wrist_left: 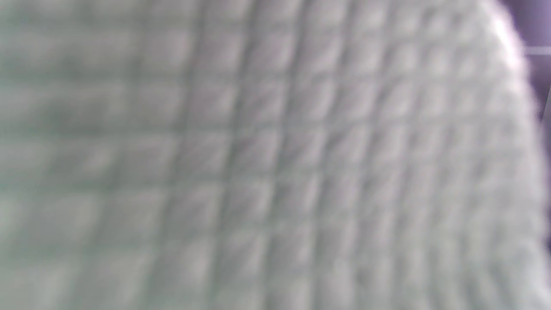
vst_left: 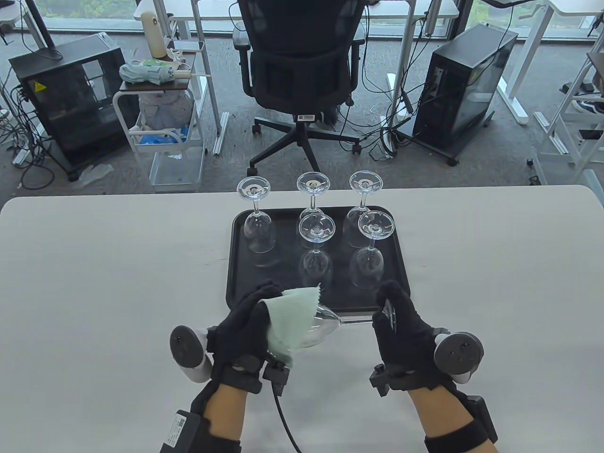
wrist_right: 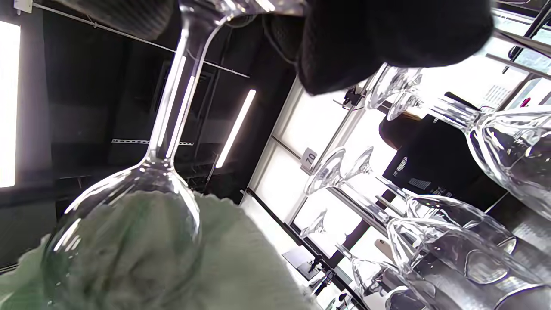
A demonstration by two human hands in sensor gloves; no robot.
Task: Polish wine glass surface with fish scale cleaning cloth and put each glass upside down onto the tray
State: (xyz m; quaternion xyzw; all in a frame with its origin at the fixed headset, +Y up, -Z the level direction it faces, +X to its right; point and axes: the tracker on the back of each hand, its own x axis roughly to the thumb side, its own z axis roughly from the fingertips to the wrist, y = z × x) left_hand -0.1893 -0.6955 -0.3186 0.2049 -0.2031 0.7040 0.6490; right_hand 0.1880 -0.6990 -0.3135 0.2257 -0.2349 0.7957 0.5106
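Observation:
A clear wine glass (vst_left: 325,325) lies on its side in the air just in front of the black tray (vst_left: 236,264). My left hand (vst_left: 250,325) wraps the pale green cleaning cloth (vst_left: 292,321) around its bowl. My right hand (vst_left: 401,325) grips the foot end of the glass (wrist_right: 172,112), whose stem runs left to the bowl. In the right wrist view the cloth (wrist_right: 241,258) cups the bowl. The blurred cloth (wrist_left: 258,155) fills the left wrist view. Several glasses (vst_left: 317,236) stand upside down on the tray.
The tray sits at the middle of the white table (vst_left: 94,283), with bare tray floor at its front left. Beyond the far edge are an office chair (vst_left: 302,71), a small cart (vst_left: 160,122) and two computer towers (vst_left: 465,89).

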